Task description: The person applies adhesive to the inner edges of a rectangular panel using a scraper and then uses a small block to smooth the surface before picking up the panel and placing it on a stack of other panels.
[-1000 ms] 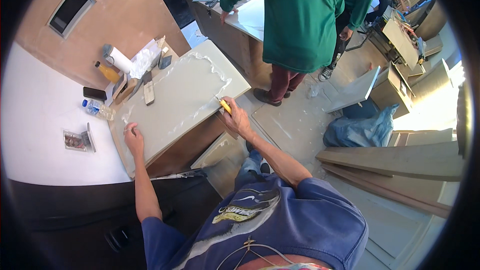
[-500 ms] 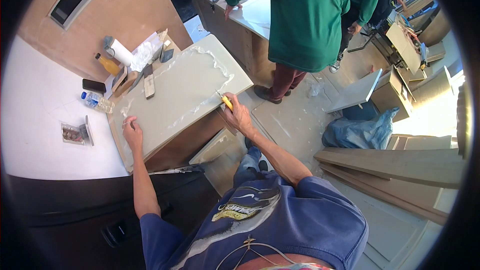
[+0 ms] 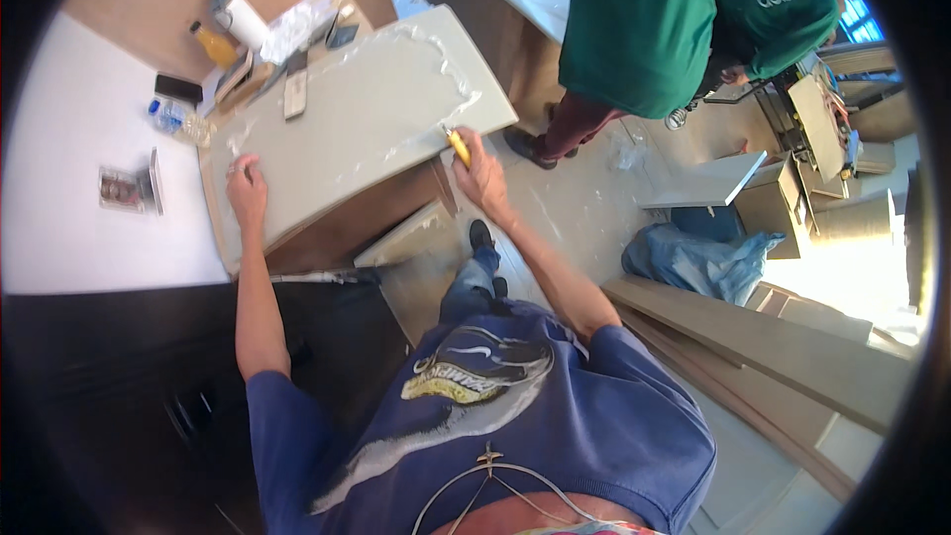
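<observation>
Bright light comes into a messy work room, where a big pale board (image 3: 367, 114) lies flat on top of a brown box (image 3: 357, 210), with a wiggly line of white paste (image 3: 468, 95) on it. The right hand (image 3: 482, 178) is wrapped around a yellow tool (image 3: 459, 147), and the tool's tip is at the board's near edge. Well apart from it, the left hand (image 3: 247, 188) is at the board's left end with its fingers bent; I can't tell if it holds anything. Next to the board are a water bottle (image 3: 181, 123), a dark phone (image 3: 178, 88) and an orange bottle (image 3: 211, 44). Two people in green shirts (image 3: 639, 25) are across from it.
</observation>
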